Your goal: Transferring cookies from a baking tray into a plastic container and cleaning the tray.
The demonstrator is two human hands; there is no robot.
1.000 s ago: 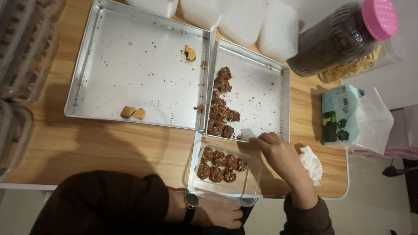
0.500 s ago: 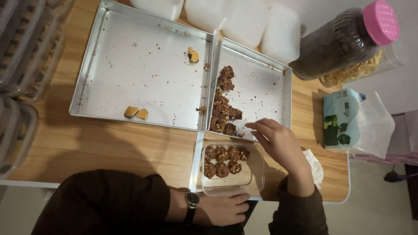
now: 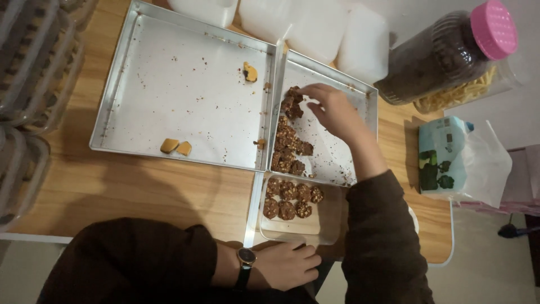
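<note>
My right hand (image 3: pixel 332 110) reaches over the smaller metal tray (image 3: pixel 360 95), its fingertips touching the brown cookies (image 3: pixel 292 104) at the top of the cookie row (image 3: pixel 287 149). Whether it grips one I cannot tell. My left hand (image 3: pixel 287 264), with a wristwatch (image 3: pixel 246 259), holds the near edge of a clear plastic container (image 3: pixel 301 225). Several brown cookies (image 3: pixel 291 200) lie in two rows in that container.
A large metal tray (image 3: pixel 185 90) at left holds three small yellow pieces (image 3: pixel 175 147) and crumbs. White lidded boxes (image 3: pixel 315 28) stand behind. A dark jar with pink lid (image 3: pixel 450 50), a tissue pack (image 3: pixel 444 155) and stacked clear containers (image 3: pixel 28 84) flank the wooden table (image 3: pixel 112 191).
My right hand has moved from the container's edge up the small tray to the far cookies. The left hand stays on the container.
</note>
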